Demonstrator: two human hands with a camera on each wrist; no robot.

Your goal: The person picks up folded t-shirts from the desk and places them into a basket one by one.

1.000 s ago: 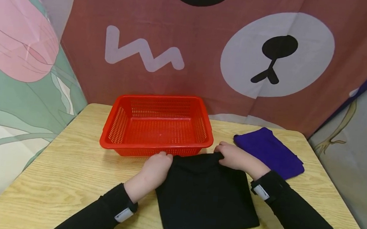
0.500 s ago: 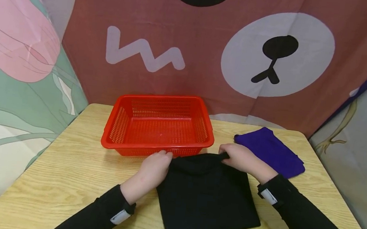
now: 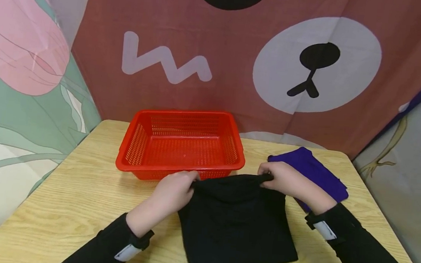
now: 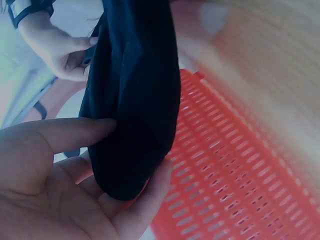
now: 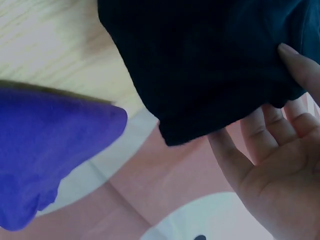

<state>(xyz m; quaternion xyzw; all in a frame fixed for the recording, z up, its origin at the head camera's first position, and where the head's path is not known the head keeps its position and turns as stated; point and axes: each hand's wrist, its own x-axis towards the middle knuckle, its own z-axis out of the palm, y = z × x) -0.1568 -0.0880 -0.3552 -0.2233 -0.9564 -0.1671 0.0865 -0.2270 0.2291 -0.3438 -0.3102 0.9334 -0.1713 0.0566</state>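
Both hands now lift the far edge of the black cloth (image 3: 236, 221). The left hand (image 3: 173, 191) and right hand (image 3: 288, 182) pinch its corners, just in front of the red basket (image 3: 181, 143).

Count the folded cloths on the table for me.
2: the black cloth at the near middle, far edge pinched by both hands, and the purple cloth at the far right. The red basket looks empty.

Both hands (image 3: 228, 185) raised, fingers pinched, arms forward
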